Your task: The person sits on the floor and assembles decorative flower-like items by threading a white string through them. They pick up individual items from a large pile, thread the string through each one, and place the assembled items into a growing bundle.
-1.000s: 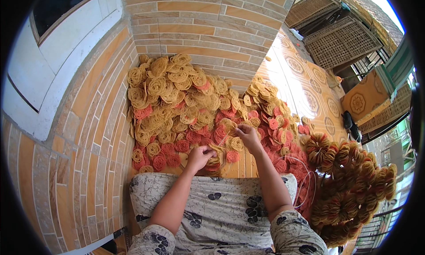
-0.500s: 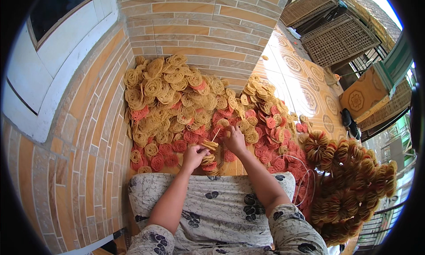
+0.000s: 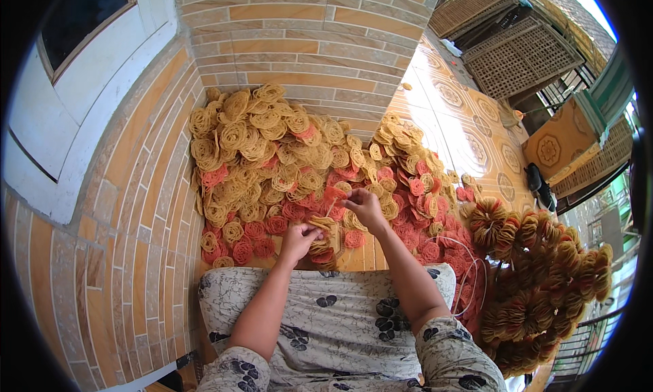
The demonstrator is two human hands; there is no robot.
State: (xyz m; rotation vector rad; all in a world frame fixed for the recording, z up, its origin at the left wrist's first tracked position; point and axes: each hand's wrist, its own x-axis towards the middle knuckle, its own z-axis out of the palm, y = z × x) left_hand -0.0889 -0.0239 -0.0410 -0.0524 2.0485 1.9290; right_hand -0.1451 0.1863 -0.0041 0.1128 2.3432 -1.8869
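Observation:
My left hand point(image 3: 299, 241) grips a small stack of yellow and red coiled rings point(image 3: 325, 234) just above the floor. Raised a little beyond it, my right hand point(image 3: 364, 208) pinches a thin pale string point(image 3: 331, 205) that runs down to the stack. A big heap of loose yellow rings point(image 3: 262, 150) and red rings point(image 3: 415, 218) covers the floor in front of both hands, piled against the brick wall. My lap, in patterned grey cloth point(image 3: 340, 317), lies beneath my forearms.
Bundles of strung rings point(image 3: 541, 283) are heaped at my right. A brick pillar point(image 3: 299, 45) stands behind the heap and a tiled wall point(image 3: 115, 215) curves along the left. Patterned floor tiles point(image 3: 469, 120) run to woven screens point(image 3: 524, 52) at the far right.
My right hand has lifted from the pile and moved toward the middle, drawing the string up. My left hand has gathered the small stack of rings and holds it near the same spot.

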